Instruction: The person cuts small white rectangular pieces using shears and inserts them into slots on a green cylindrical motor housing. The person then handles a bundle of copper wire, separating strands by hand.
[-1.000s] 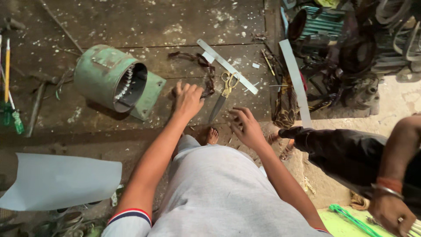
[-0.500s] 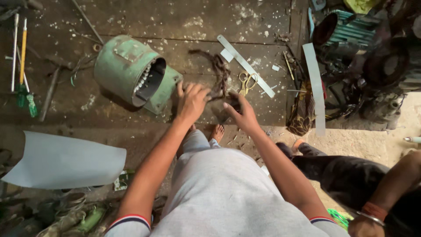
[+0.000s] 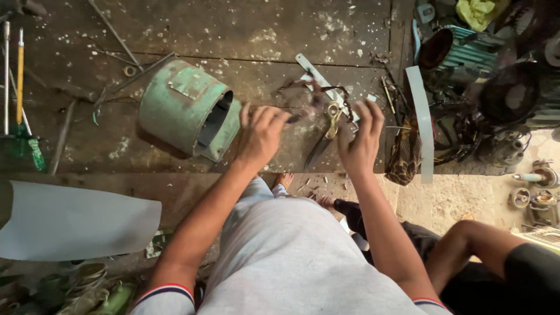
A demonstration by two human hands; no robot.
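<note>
The scissors [image 3: 329,125] lie between both hands, long axis toward the body, nearest the right hand [image 3: 357,143]; left hand [image 3: 261,135] fingers apart, right fingers loosely curled, empty.

Green painted metal motor housing [image 3: 185,111], paint faded, rust-brown patches, dark inside. Dark grey-brown work floor [image 3: 245,35] with white speckles. Pale grey-blue flat sheet [image 3: 76,221]. Yellow-shafted screwdriver [image 3: 20,64]; green-handled tool [image 3: 32,149] next to it. Light grey T-shirt [image 3: 291,262], sleeve cuffs striped red, white, navy. Dull brass-yellow scissors [image 3: 331,119]. Pale grey metal strip [image 3: 421,116]. Teal ribbed motor casing [image 3: 472,55]. Yellow-green crumpled cloth [image 3: 481,10].
</note>
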